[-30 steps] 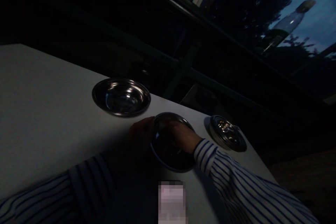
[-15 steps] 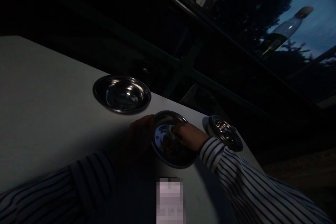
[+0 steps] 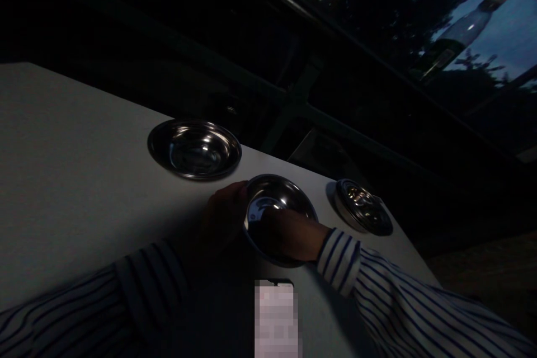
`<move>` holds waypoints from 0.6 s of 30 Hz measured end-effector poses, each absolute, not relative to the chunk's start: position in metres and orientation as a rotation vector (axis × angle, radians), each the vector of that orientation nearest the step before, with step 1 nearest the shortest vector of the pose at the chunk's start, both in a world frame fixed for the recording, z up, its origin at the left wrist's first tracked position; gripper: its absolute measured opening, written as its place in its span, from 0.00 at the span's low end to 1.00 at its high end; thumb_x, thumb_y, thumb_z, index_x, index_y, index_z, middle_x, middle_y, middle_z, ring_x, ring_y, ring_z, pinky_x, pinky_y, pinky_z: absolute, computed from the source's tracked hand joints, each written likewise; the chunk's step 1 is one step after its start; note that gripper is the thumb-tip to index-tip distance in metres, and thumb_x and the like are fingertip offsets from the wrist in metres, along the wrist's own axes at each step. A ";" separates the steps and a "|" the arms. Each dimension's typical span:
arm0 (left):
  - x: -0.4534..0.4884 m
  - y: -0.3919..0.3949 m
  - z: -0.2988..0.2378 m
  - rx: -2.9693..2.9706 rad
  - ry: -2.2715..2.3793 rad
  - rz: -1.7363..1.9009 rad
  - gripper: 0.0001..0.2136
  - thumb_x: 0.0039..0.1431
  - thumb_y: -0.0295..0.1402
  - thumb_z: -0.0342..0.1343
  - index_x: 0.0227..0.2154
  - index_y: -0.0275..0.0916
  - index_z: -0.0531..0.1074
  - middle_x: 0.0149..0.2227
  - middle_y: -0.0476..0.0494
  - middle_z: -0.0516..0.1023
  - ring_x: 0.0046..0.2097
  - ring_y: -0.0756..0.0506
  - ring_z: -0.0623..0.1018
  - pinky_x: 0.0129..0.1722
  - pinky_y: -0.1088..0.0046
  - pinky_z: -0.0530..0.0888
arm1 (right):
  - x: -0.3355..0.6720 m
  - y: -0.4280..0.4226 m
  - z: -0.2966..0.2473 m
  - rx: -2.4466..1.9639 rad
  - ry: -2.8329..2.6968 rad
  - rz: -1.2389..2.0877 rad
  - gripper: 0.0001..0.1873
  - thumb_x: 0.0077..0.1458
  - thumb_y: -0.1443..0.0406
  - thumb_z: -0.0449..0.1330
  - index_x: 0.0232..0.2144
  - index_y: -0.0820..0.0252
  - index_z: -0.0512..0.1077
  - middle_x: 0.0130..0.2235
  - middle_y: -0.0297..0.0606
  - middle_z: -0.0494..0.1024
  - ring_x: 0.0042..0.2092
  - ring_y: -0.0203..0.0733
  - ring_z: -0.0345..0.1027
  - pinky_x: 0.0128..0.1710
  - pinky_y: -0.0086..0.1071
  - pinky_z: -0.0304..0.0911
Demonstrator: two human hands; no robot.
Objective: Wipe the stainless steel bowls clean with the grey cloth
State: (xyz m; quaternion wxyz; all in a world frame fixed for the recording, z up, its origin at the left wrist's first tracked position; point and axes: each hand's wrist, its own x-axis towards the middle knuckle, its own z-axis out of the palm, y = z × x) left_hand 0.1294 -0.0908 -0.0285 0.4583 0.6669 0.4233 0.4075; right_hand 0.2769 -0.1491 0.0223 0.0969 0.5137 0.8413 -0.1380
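Observation:
A small steel bowl (image 3: 280, 193) stands on the pale table (image 3: 71, 179) right in front of me. My left hand (image 3: 224, 215) grips its left rim, fingers curled against the outer wall. My right hand (image 3: 289, 235) reaches down inside the bowl, fingers bunched low against the near wall. What the fingers hold, if anything, is lost in the dark. Both my sleeves are striped.
A wider steel bowl (image 3: 194, 148) sits further back to the left. A flat round steel dish (image 3: 363, 206) lies to the right near the table's corner. Past the table's far edge is dark framing, with a bottle (image 3: 457, 33) silhouetted against the dusk sky.
My right hand has slid from the bowl's far right side down to its near side. The pale scrap seen at the fingers half a second ago no longer shows. My left hand stays on the rim.

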 end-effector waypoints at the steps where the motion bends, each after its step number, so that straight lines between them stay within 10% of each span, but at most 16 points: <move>1: 0.129 -0.090 -0.029 1.643 1.029 1.009 0.16 0.58 0.37 0.41 0.36 0.40 0.74 0.34 0.46 0.79 0.35 0.47 0.76 0.35 0.74 0.69 | 0.273 -0.146 0.019 1.563 2.497 -0.378 0.13 0.55 0.71 0.51 0.42 0.64 0.70 0.42 0.44 0.74 0.43 0.41 0.67 0.44 0.31 0.60; 18: 0.128 -0.087 -0.032 1.612 1.039 0.989 0.16 0.57 0.39 0.44 0.37 0.38 0.74 0.35 0.46 0.80 0.34 0.47 0.77 0.33 0.75 0.70 | 0.289 -0.113 0.009 2.057 2.286 -0.131 0.13 0.52 0.72 0.52 0.41 0.69 0.68 0.44 0.54 0.69 0.45 0.48 0.66 0.44 0.39 0.60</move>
